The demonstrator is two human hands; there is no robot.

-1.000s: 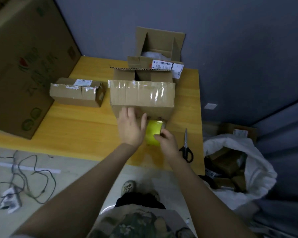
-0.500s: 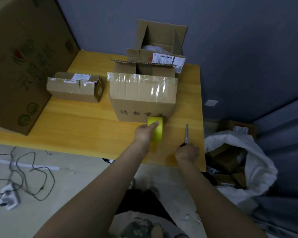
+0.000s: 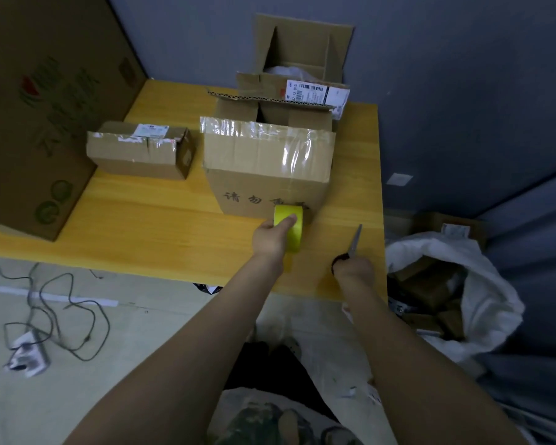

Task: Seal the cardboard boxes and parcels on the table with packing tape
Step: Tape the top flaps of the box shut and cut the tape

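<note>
While L hand (image 3: 270,240) grips tape roll (image 3: 290,227), R hand (image 3: 353,270) holds scissors (image 3: 354,241).

Bare left hand (image 3: 270,240) and right hand (image 3: 353,271), bare forearms (image 3: 187,348), camouflage-print top (image 3: 254,422), dark bottoms (image 3: 267,364)

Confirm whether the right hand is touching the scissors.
Touching. The head view shows the right hand curled round the black handles of the scissors, blades pointing away over the wooden table; the left hand grips the yellow tape roll.

The tape roll (image 3: 295,239) was bright yellow-green, the desk (image 3: 148,234) honey-yellow with wood grain, the middle box (image 3: 264,165) plain brown, the scissors (image 3: 354,242) black-handled.
</note>
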